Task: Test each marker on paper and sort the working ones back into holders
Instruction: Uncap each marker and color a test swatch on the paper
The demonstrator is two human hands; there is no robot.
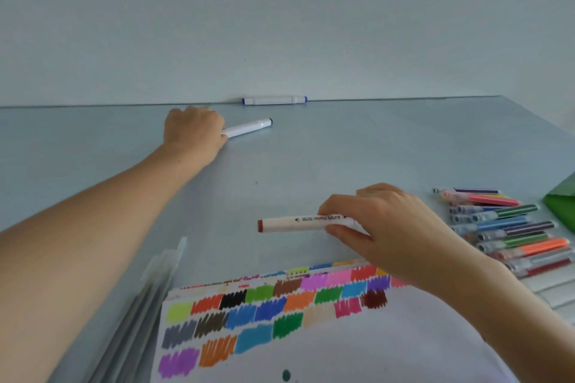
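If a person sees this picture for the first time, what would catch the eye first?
Probably the paper at the bottom, filled with rows of colour swatches. Next, the two hands: the right hand holds a brown-capped marker just above the paper, while the left hand reaches far across the table and grips a white marker. A pile of coloured pens lies at the right.

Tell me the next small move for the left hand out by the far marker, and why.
Probably draw the left hand back toward the paper, bringing the white marker it grips. That marker lies far from the swatches, while the right hand already holds a brown-capped marker.
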